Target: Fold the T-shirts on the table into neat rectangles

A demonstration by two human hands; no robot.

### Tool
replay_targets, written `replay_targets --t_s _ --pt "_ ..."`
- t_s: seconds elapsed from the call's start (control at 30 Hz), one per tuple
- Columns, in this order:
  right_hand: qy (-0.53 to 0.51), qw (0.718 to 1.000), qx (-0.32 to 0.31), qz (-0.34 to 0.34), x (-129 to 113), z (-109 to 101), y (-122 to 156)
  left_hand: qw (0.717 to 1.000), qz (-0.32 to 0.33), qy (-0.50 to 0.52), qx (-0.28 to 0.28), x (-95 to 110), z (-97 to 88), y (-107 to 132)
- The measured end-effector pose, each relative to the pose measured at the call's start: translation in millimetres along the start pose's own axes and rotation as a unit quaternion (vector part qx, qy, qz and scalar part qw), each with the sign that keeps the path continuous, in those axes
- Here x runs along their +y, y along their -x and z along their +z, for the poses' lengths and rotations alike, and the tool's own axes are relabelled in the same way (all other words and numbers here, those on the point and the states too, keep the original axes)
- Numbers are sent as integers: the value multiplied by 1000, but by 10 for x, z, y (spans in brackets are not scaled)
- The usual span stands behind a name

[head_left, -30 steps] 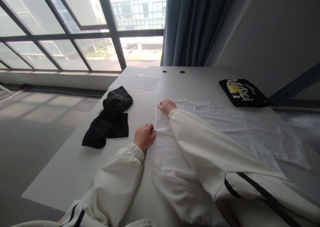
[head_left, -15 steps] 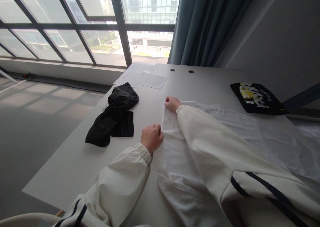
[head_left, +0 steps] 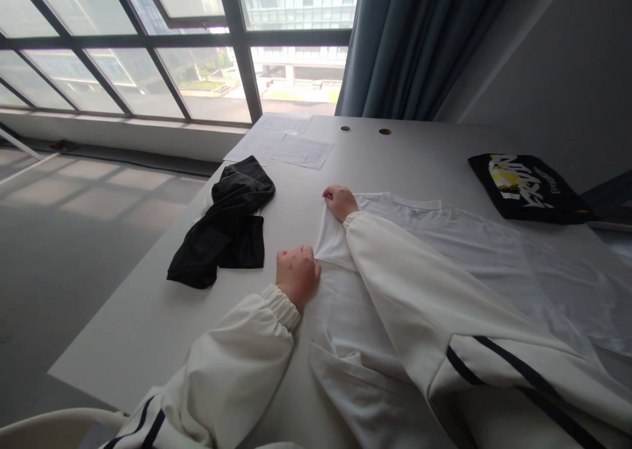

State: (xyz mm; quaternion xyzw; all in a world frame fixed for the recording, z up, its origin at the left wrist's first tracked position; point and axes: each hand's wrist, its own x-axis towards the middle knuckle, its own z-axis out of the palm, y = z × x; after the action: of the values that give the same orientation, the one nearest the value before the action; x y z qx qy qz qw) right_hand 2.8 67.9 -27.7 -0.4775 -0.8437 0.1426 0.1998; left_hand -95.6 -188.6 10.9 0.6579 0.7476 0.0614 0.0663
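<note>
A white T-shirt (head_left: pixel 474 245) lies spread over the table, its collar toward the far side and its body stretching off to the right. One of its sleeves points left between my hands. My right hand (head_left: pixel 340 202) pinches the sleeve's far corner. Closer to me, my left hand (head_left: pixel 299 276) is closed on the sleeve's near corner, so the cloth is drawn taut between the two. My right forearm crosses over the shirt and hides part of it. Loose folds of the white cloth lie below my right arm.
Left of my hands, a crumpled black garment (head_left: pixel 224 228) lies near the left edge of the white table (head_left: pixel 123 343). Paper sheets (head_left: pixel 301 151) rest at the far end, beside two cable holes. A folded black garment with a printed design (head_left: pixel 528 189) sits at the right.
My right hand has shifted slightly away and left, pulling the sleeve straighter. My left hand stays nearly in place. The view has tipped down a little.
</note>
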Motion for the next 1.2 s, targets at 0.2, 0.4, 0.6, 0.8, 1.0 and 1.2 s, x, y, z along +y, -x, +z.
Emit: replay_targets --t_s 0.2,0.4,0.6,0.8,1.0,1.2 --pt "61 997 46 17 -92 -16 70 990 136 6 38 67 28 74" --pt "121 992 32 -30 -237 -238 239 992 123 -20 -10 125 203 160" --pt "131 975 -147 -107 -194 -253 479 994 103 -24 -13 156 207 231" --pt "118 978 -165 -54 -81 -101 392 982 179 -33 -44 198 309 369" --pt "109 979 -164 -59 23 -83 178 988 152 -17 -34 327 377 474" --pt "114 972 -180 -103 469 -187 117 990 135 -3 -31 375 391 501"
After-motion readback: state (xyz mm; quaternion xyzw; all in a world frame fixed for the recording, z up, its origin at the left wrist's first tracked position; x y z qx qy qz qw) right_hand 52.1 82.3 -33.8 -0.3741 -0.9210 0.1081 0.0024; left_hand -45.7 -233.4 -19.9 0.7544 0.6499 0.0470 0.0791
